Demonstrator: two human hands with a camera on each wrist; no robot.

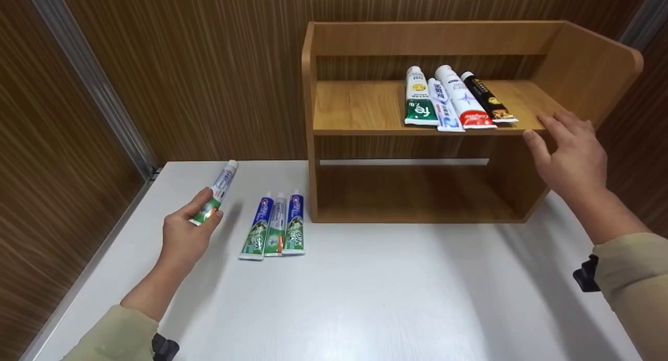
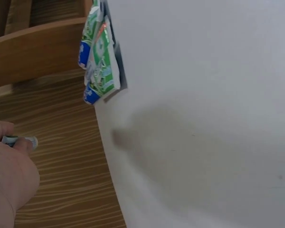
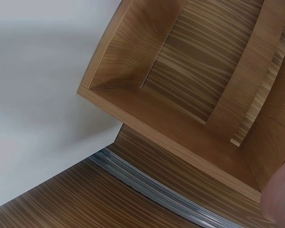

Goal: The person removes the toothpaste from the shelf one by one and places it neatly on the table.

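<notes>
My left hand [image 1: 187,228] pinches a white-and-green toothpaste tube [image 1: 223,182] above the left part of the table, its cap pointing up and away. To its right, three toothpaste tubes lie side by side: a blue-and-green one [image 1: 257,229], a silver-and-green one [image 1: 276,228] and another blue-and-green one [image 1: 295,225]. My right hand [image 1: 574,149] rests on the front edge of the upper shelf at its right end, holding no tube. On that shelf lie a white-and-green tube [image 1: 417,97], a white-and-purple tube [image 1: 443,108], a white-and-red Colgate tube [image 1: 464,97] and a black tube [image 1: 486,97].
The wooden two-level shelf unit [image 1: 417,132] stands on the white table [image 1: 365,288] against a brown wood-grain wall [image 1: 209,74]. Its left side panel rises close beside the three tubes. A metal strip [image 3: 152,187] runs along the wall beyond the table's edge.
</notes>
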